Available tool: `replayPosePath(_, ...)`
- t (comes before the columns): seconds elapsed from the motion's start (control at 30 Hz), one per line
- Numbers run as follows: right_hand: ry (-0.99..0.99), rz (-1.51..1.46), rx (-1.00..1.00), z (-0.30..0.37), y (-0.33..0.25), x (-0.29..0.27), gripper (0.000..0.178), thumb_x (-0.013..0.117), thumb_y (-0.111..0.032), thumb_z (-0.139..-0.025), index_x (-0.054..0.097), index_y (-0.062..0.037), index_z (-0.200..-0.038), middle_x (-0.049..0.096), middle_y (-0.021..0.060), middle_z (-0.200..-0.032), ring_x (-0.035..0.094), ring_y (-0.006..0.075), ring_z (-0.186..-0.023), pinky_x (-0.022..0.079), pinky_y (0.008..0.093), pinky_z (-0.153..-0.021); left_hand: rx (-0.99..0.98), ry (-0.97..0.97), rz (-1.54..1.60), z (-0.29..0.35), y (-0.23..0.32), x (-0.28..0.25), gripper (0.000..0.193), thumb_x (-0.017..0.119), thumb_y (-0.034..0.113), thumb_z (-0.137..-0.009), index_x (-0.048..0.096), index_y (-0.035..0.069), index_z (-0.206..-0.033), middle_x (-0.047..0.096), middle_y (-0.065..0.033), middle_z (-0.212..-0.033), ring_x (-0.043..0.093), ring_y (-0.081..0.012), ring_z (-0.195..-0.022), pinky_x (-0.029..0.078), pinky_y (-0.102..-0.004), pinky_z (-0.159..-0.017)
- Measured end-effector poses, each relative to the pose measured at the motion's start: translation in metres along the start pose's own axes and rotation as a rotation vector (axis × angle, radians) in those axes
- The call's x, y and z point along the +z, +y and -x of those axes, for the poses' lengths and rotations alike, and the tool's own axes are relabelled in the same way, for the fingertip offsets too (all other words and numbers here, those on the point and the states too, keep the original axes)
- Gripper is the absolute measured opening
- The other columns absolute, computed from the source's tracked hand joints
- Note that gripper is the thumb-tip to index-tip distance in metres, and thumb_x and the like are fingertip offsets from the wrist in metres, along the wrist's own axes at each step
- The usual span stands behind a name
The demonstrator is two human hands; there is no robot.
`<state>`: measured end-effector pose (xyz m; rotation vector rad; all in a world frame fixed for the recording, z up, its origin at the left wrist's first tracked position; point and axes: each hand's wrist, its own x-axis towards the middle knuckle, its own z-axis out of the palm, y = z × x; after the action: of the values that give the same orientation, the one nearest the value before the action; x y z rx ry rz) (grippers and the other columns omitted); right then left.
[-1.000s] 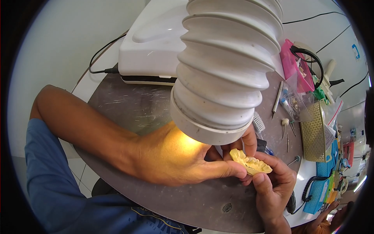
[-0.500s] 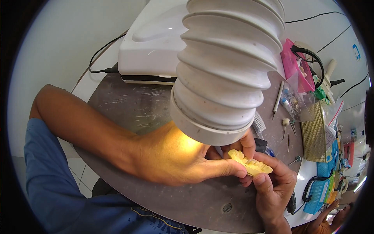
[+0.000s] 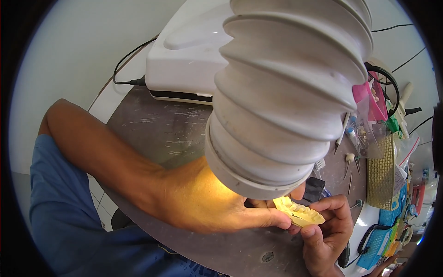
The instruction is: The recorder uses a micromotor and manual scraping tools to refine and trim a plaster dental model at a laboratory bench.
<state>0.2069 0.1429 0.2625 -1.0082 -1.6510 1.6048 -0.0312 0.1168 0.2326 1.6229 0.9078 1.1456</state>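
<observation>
A yellow plaster dental cast (image 3: 299,214) with a row of moulded teeth is held low under the mouth of a white corrugated hose (image 3: 281,106). My left hand (image 3: 217,203) comes in from the left and grips the cast's left end, thumb on the near side; the hose mouth hides most of its other fingers. Warm light falls on the back of this hand. My right hand (image 3: 328,231) pinches the cast's right end between thumb and fingers. A small dark mark shows on the cast's near side.
A white plastic housing (image 3: 184,64) with a black cable stands at the back. Along the right lie a pen-like tool (image 3: 342,133), a brush (image 3: 319,166), small rotary bits (image 3: 350,159), a woven basket (image 3: 381,177), a pink bin (image 3: 376,101) and blue baskets (image 3: 373,247).
The cast has tilted, so its near side with the dark mark shows. Both hands keep hold of it, now slightly lower in the picture. The hose looks nearer and lower.
</observation>
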Motion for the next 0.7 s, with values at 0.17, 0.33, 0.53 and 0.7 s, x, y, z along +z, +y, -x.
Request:
replayPosePath(0.17,-0.001,0.044,-0.016,0.0,-0.001,0.002,0.033,0.072,-0.014,-0.093,0.054,0.0032,-0.115,0.069,0.0127,-0.096,0.067,0.0139,-0.078,0.053,0.0228,-0.071,-0.027,-0.056,0.003,-0.002,0.008,-0.004,0.03,0.074,0.025,-0.091,0.061,0.003,-0.106,0.064,-0.0037,-0.09,0.062,-0.0138,-0.076,0.052,-0.0278,-0.065)
replayPosePath(0.33,0.114,0.05,-0.025,0.0,0.003,0.008,0.056,0.081,-0.04,-0.084,0.05,0.0026,-0.105,0.066,0.007,-0.082,0.065,0.0104,-0.067,0.049,0.0194,-0.063,-0.071,-0.089,0.157,0.0,0.009,-0.003,0.025,0.072,0.02,-0.093,0.059,0.001,-0.103,0.063,-0.0048,-0.092,0.065,-0.0148,-0.082,0.056,-0.0271,-0.068)
replayPosePath(0.53,0.15,0.086,-0.038,0.003,0.003,0.01,0.059,0.082,-0.043,-0.083,0.051,0.0018,-0.105,0.066,0.0069,-0.081,0.064,0.0093,-0.066,0.048,0.0181,-0.063,-0.049,-0.116,0.113,-0.002,0.012,-0.005,0.025,0.071,0.021,-0.093,0.058,0.001,-0.102,0.062,-0.0048,-0.092,0.064,-0.0147,-0.083,0.056,-0.0278,-0.07)
replayPosePath(0.7,0.15,0.135,-0.055,0.004,0.003,0.009,0.058,0.082,-0.042,-0.083,0.05,0.0014,-0.105,0.066,0.0078,-0.081,0.065,0.0097,-0.067,0.048,0.0181,-0.063,0.002,-0.097,0.084,0.0,0.011,-0.004,0.026,0.07,0.024,-0.094,0.058,0.002,-0.102,0.06,-0.0045,-0.091,0.062,-0.0148,-0.083,0.055,-0.0287,-0.07)
